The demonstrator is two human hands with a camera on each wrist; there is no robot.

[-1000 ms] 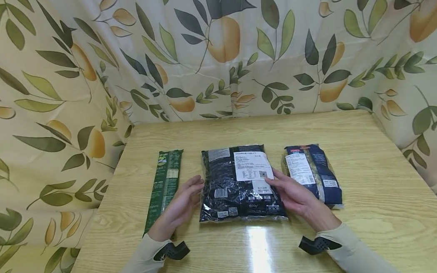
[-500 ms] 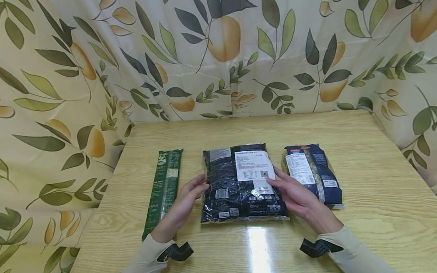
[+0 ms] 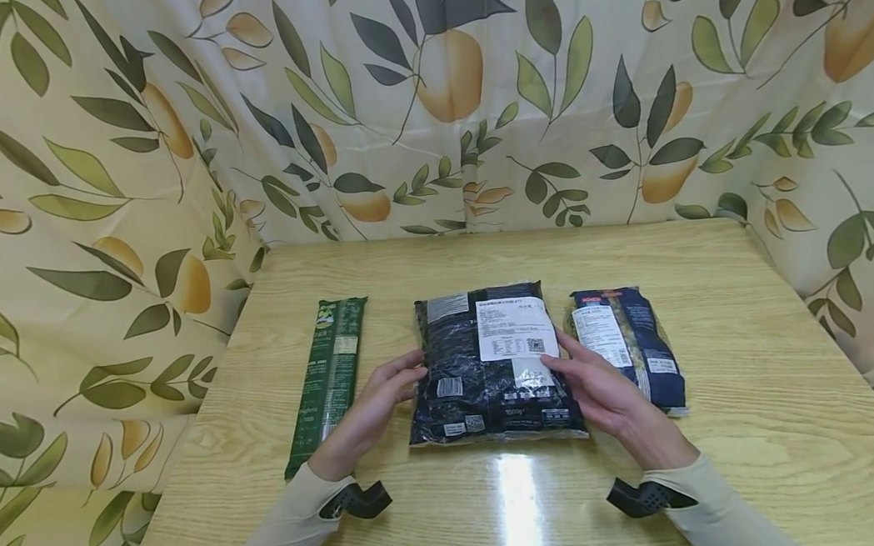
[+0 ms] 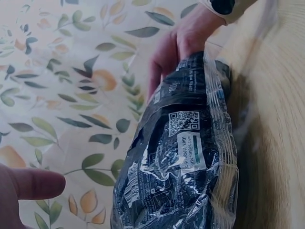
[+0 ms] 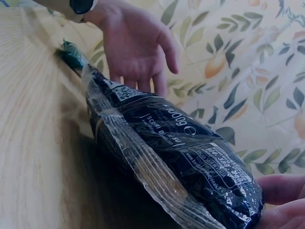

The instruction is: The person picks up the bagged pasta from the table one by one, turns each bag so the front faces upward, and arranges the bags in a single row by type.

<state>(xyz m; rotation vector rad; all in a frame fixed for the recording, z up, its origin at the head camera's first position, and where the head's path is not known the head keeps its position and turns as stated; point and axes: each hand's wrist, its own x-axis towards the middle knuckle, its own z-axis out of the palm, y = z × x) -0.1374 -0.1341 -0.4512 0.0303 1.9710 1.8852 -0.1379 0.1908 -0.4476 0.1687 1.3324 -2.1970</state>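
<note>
Across the pale, flat wooden table (image 3: 750, 354), we identify three items in a row. The long, narrow green plastic packet (image 3: 329, 371) lies toward the left edge. We locate the wide, rectangular black plastic bag (image 3: 492, 378) at centre, between the packet and the smaller, rectangular dark-blue plastic bag (image 3: 632, 340) toward the right edge. Behind the far edge, we find the hanging, leaf-patterned fabric curtain (image 3: 451, 80).

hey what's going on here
A person has both hands at a dark bag, which lies print side up. The right hand grips the right side of the dark bag, thumb on top; the left hand is at its left edge, thumb raised clear. A green pack lies to the left on the table and a blue bag to the right, neither held.
</note>
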